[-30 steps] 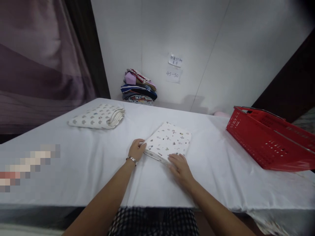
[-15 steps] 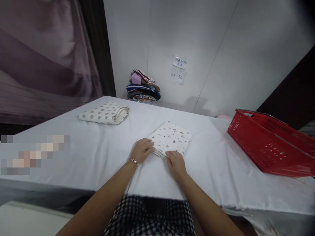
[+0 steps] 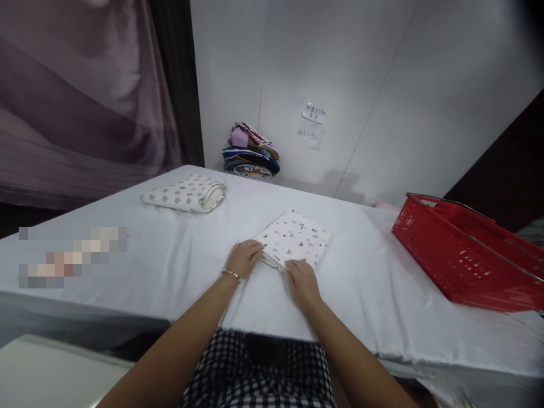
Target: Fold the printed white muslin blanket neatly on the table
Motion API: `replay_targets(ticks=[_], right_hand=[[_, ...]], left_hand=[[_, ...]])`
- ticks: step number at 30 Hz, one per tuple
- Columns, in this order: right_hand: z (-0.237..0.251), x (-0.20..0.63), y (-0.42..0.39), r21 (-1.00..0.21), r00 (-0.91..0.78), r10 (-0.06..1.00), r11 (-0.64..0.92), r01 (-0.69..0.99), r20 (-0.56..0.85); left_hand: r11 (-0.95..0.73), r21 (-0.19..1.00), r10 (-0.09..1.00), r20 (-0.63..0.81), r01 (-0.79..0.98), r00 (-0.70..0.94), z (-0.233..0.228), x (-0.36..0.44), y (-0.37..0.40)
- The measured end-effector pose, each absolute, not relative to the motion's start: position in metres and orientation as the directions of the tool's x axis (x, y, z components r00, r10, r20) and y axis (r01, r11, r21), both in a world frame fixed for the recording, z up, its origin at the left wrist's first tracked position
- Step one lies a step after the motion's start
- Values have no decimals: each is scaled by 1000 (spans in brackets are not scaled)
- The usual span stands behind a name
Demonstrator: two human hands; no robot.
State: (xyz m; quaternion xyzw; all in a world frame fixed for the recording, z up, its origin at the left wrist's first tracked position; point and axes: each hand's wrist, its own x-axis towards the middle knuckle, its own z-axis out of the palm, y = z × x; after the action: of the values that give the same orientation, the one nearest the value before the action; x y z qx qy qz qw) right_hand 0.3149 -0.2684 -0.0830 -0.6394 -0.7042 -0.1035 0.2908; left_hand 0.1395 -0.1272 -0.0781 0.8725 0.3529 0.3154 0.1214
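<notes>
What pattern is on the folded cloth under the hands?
White folded cloth with small scattered dark motifs, seen in the head view.

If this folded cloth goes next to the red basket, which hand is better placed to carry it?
Probably the right hand: it rests on the printed folded cloth on the red basket's side. The left hand holds the opposite corner.

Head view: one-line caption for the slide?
Both hands, left hand and right hand, rest on the near edge of a folded printed cloth on a white table, red basket alongside.
</notes>
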Motion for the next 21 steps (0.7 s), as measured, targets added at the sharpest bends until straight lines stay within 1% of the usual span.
replay_targets(ticks=[4,8,10,14,17,21], right_hand=[[-84,315,-270,-231,-19,847,167,959,531],[-83,314,-271,-245,-12,852,163,956,523],[-84,314,-271,-256,-3,851,162,953,526],[-85,315,-270,-280,6,848,168,945,529],[-87,316,-270,-286,6,847,173,943,532],[-89,317,-269,-288,9,841,175,942,541]], left_hand=[[-683,489,730,454,542,511,-81,138,-122],[-649,541,761,476,535,441,-89,135,-116],[-649,561,761,498,514,417,-93,134,-113],[-661,582,751,512,474,418,-99,132,-111],[-632,606,775,484,483,407,-100,133,-110],[-543,666,839,408,511,360,-99,134,-109]])
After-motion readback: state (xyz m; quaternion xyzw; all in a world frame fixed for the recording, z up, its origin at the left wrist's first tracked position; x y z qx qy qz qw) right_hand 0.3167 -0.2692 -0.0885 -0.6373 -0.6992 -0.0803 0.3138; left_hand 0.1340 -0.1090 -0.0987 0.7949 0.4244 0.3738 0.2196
